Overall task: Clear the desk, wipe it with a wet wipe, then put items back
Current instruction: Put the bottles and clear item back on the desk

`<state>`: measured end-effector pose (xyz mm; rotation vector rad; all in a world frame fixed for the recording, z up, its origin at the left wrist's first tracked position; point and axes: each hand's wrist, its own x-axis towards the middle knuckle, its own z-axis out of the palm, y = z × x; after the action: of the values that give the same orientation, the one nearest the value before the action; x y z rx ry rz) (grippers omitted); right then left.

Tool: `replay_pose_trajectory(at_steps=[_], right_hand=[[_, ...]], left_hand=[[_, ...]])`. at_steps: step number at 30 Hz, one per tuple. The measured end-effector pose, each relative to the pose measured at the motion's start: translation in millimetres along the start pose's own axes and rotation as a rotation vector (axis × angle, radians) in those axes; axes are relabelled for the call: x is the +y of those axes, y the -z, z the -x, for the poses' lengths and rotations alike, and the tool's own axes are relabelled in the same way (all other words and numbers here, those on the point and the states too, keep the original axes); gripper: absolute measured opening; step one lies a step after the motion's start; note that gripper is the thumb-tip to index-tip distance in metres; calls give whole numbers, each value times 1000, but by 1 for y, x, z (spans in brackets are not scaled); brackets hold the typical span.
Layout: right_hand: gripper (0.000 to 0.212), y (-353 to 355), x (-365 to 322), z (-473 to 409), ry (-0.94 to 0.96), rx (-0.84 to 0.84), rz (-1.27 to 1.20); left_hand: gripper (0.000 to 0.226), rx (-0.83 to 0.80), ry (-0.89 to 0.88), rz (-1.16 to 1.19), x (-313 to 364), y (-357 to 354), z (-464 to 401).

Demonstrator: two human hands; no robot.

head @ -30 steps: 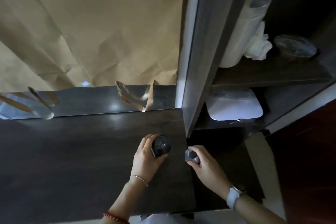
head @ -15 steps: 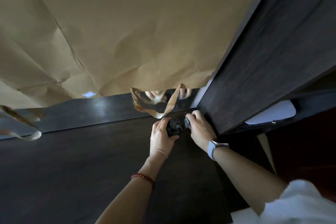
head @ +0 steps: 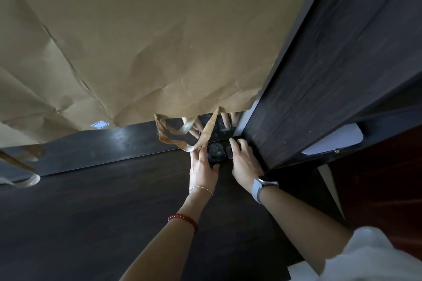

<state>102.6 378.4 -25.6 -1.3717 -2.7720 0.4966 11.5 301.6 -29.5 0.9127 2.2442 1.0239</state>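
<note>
On the dark wooden desk (head: 91, 207), both hands reach into the far right corner. My left hand (head: 203, 171) grips a dark round jar (head: 215, 151) that stands on the desk by the mirror. My right hand (head: 245, 162) holds a smaller dark bottle (head: 228, 151) just right of the jar, close to the cabinet's side panel. Both items touch or nearly touch the desk; fingers hide most of them.
Brown paper (head: 137, 41) covers the mirror (head: 114, 143) behind the desk, with torn tape strips (head: 182, 139) hanging down by my left fingers. A dark cabinet side (head: 319, 86) walls the right. A white object (head: 338, 141) lies on its shelf.
Both hands have carried the jar and the small bottle from the desk's front right edge back into the far corner by the mirror. My head has leaned forward.
</note>
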Motion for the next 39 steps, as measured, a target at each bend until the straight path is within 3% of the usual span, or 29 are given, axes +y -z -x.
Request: replay_pose_trajectory(at_steps=[6, 12, 17, 22, 25, 28, 30, 34, 39], right_hand=[[47, 13, 13, 71, 132, 104, -301], [35, 31, 84, 125, 83, 138, -461], [28, 80, 160, 121, 179, 309, -482], [33, 141, 205, 69, 288, 478, -387], [34, 158, 211, 30, 278, 434, -195], [53, 162, 208, 0, 207, 241, -13], [60, 159, 207, -11, 176, 145, 48], [54, 162, 208, -18, 179, 107, 125], [48, 175, 207, -20, 161, 4, 88]], left_hand=[[57, 112, -134, 4, 5, 6, 38], [47, 209, -222, -6, 33, -11, 88], [40, 346, -284, 2, 73, -54, 126], [39, 330, -294, -42, 115, -109, 140], [43, 326, -272, -81, 141, -123, 135], [46, 302, -314, -224, 159, -128, 123], [54, 200, -282, -356, 169, -130, 112], [66, 49, -206, -549, 171, -136, 95], [68, 44, -192, -512, 162, -142, 93]])
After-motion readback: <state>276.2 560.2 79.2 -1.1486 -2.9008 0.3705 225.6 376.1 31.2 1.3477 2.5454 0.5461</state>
